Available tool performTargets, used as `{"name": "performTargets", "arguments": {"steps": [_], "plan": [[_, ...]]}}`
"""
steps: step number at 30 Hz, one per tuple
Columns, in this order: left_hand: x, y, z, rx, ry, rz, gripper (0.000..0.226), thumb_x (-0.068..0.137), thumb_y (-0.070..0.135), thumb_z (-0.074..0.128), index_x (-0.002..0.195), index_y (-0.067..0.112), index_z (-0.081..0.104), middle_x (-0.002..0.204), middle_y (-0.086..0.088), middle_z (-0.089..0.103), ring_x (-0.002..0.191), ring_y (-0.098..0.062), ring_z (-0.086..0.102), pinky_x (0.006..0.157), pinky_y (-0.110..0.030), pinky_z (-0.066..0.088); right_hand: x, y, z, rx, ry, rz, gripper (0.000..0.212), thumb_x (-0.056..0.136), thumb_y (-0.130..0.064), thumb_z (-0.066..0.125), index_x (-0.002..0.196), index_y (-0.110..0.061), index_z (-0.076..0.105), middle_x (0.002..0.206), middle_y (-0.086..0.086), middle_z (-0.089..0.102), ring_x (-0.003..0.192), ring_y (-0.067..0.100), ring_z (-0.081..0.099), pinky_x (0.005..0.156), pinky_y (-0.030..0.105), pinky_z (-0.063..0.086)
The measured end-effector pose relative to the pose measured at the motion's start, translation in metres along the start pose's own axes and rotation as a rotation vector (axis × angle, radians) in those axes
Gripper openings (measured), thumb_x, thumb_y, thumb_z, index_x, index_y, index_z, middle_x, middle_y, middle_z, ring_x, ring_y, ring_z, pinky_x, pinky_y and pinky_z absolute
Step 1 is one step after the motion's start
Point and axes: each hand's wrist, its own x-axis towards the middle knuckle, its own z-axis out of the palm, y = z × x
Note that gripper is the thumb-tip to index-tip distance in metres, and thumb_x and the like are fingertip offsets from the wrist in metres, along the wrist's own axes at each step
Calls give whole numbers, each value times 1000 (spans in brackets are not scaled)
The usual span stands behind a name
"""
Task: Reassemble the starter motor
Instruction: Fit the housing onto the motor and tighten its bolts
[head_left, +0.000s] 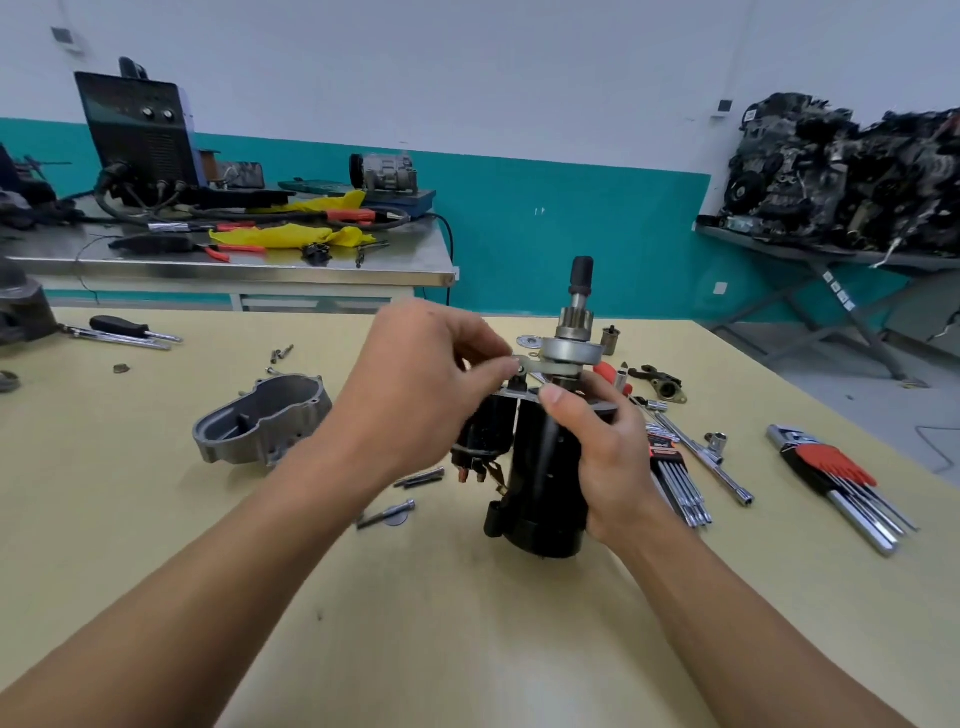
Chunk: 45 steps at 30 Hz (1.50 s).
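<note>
Both hands (421, 384) (602, 452) grip starter motor (540, 467), table (156, 519) middle.

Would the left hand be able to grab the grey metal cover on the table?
Probably yes: the grey cover lies beside the left hand with nothing between, though it pinches a small part.

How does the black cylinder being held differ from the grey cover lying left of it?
The black motor body stands upright, gripped by the right hand, while the left hand pinches a lever at its top; the grey cover lies untouched on the table. The motor body is a closed cylinder; the grey cover is an open, hollow shell. Both are metal.
</note>
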Motion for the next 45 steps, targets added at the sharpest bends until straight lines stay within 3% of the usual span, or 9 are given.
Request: {"name": "performTargets", "arguments": {"steps": [6,10,17,23,29,33,35,41,45], "plan": [[1,7,8,114,-34,1,6,87,22,77,92,21,80,74,16,67,71,3,63,67,-8,52,-1,0,1,-56,0,-31,69,57,-50,79,118,-22,66,103,4,73,98,23,72,83,47,60],[0,12,9,146,5,6,5,87,19,76,88,19,81,75,10,70,72,2,64,69,-17,57,-2,1,3,-85,-3,-44,86,55,-52,80,130,-14,59,114,9,69,104,25,69,89,51,58],[2,8,4,154,-14,-52,6,86,19,76,83,20,80,69,17,66,65,4,61,59,-3,47,-3,2,3,-89,-1,-84,74,57,-52,80,122,-20,63,104,-1,73,99,20,71,83,42,61],[-2,10,7,178,0,-15,4,85,20,77,83,20,80,72,12,70,68,1,64,64,-14,55,-4,2,5,-118,-62,-153,53,64,-49,79,113,-32,67,102,-7,73,98,15,71,77,31,60],[8,-2,0,41,-90,-31,9,73,30,87,74,27,78,64,19,64,68,8,58,53,-7,43,-4,1,5,-94,-67,-172,52,66,-47,80,113,-28,69,102,-3,74,97,17,72,76,29,57],[18,-14,-8,-5,-244,15,38,71,44,82,108,38,72,112,18,65,104,5,56,90,-21,47,-3,-1,3,-89,-101,-185,42,70,-45,78,109,-34,70,103,-2,74,99,20,71,81,33,55],[19,-18,-12,-186,-428,-48,48,75,40,78,121,32,68,114,11,73,107,-5,66,98,-31,53,-3,0,3,-87,-133,-208,41,72,-42,77,111,-31,70,105,1,74,102,23,70,84,36,54],[13,-37,-9,-423,-402,-60,41,75,29,76,113,13,74,103,2,78,97,-14,73,80,-20,56,-4,2,3,-86,-194,-239,41,73,-40,77,112,-31,70,106,3,73,104,24,69,84,33,55],[8,-38,-5,-568,-371,-118,35,73,22,76,107,14,75,103,-1,78,98,-17,74,80,-20,57,-5,0,3,-49,-215,-215,45,73,-36,77,115,-24,69,107,6,72,105,26,69,86,34,55]]}}
